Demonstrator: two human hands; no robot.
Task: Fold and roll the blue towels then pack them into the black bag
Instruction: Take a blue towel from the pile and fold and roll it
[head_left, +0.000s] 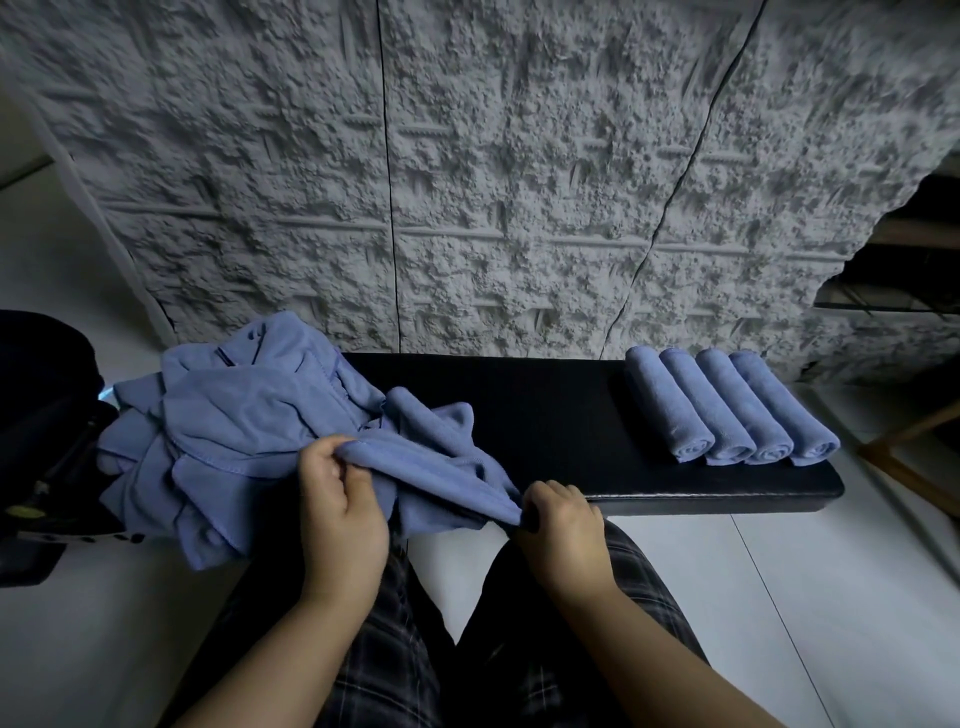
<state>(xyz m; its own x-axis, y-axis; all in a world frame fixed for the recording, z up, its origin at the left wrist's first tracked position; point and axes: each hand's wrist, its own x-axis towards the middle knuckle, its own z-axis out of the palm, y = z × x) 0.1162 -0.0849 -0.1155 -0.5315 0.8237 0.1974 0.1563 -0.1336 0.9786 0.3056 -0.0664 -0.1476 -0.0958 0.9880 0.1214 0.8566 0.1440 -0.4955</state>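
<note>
One blue towel (436, 467) stretched between the two hands, bunched lengthwise into a loose band, long axis running from upper left down to lower right, over the near edge of the black table (545, 415). Left hand (337, 506) pinching the towel's upper end, fingers curled over the fold, thumb beneath. Right hand (561, 525) clamped on the lower end at the table's front edge, fingers curled round the cloth.

Just beyond and to the left of the left hand, a heap of loose towels (239, 426), crumpled and overlapping, spilling off the table's left end; number in the heap not countable. The held towel's far part lying against this heap.

Well away to the right of the right hand, four rolled towels (727, 410) side by side and touching, on the table's right end. Long axes all parallel, slanting from far left to near right, spiral ends facing the near edge.

Left of the left hand, past the heap, part of a black bag (47, 415), mostly cut off by the frame; small light marks near its lower edge, too blurred to read. No legible writing anywhere else.

Below the hands, dark plaid trousers (395, 649) over both knees. Behind the table, a rough grey textured wall (467, 156). Pale floor (831, 597) either side.
</note>
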